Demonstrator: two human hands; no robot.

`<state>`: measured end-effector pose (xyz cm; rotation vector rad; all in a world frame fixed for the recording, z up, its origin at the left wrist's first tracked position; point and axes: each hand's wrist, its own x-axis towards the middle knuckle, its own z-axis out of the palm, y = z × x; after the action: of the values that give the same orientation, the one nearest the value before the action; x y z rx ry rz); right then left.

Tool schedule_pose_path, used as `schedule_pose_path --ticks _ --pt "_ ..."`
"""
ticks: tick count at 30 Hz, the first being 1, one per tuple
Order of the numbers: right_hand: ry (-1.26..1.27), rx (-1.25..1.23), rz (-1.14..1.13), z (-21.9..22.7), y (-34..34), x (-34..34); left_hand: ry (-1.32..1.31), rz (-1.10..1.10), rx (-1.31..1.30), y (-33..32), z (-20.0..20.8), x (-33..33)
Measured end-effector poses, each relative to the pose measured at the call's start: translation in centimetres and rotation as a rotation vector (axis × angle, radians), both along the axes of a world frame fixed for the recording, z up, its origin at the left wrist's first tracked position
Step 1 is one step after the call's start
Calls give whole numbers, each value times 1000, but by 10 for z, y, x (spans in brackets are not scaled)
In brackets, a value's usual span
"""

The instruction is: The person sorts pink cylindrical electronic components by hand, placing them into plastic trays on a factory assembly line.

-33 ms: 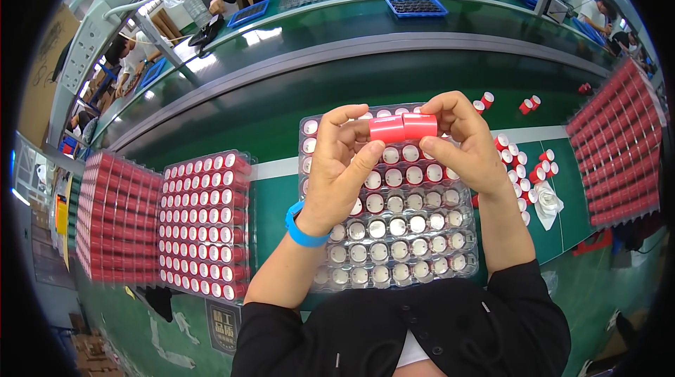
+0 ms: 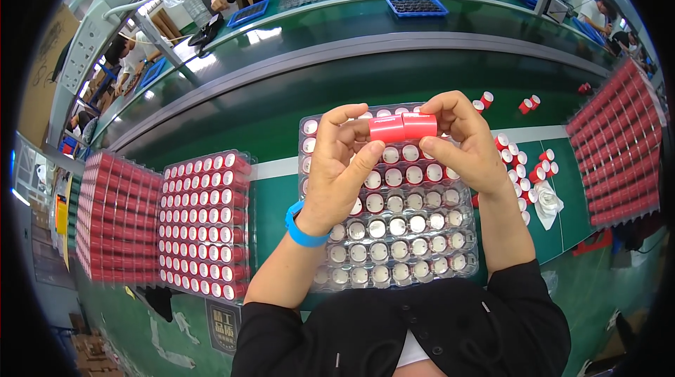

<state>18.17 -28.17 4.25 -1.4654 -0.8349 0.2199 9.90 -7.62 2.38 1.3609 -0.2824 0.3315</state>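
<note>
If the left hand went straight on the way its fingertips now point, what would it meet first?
The left hand points rightward, so the left red cylinder in it would likely first meet the right red cylinder, held by the right hand; their ends look in contact, though depth is unclear.

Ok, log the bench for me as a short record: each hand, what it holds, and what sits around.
Left hand: pinches the first red cylinder between thumb and fingers
Right hand: pinches the second red cylinder the same way
Held pair: on their sides, end to end, seemingly touching
Below hands: clear tray with rows of white-topped cylinders
Left side: filled tray
Right side: loose red cylinders, crumpled white cloth or tissue
Left wrist: blue band
</note>
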Motion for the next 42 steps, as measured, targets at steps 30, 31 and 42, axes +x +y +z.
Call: schedule_pose_path --ticks 30,31,42 --pt "32 150 98 -8 4 4 -43 3 10 -2 -2 -2" --pt "-47 145 99 -9 4 4 -45 2 12 -2 -4 -2" --pt "-419 -18 -247 4 2 -8 -18 99 236 3 -2 2"
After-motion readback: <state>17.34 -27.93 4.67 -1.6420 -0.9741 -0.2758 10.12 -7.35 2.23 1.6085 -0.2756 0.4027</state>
